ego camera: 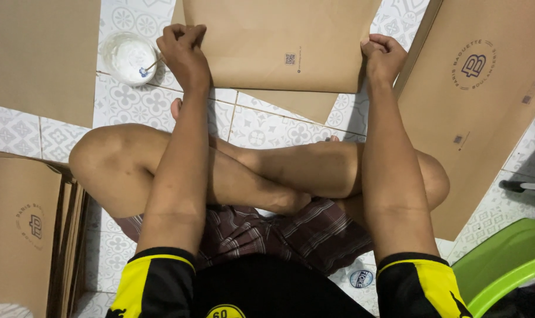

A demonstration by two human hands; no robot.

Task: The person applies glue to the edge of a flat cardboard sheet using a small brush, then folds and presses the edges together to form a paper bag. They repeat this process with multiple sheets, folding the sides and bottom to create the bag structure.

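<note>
A flat brown paper bag (279, 44) lies on the patterned tile floor (267, 126) in front of the seated person's crossed legs. The left hand (182, 50) pinches its near left corner and the right hand (382, 56) grips its near right edge, both closed on the paper. It looks light, thin and floppy, easily creased, so holding both corners keeps it taut. A bowl of white paste (129, 58) sits just left.

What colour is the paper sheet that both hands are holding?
Plain brown kraft paper sheet, gripped by the left hand and right hand; seen in the head view.
</note>
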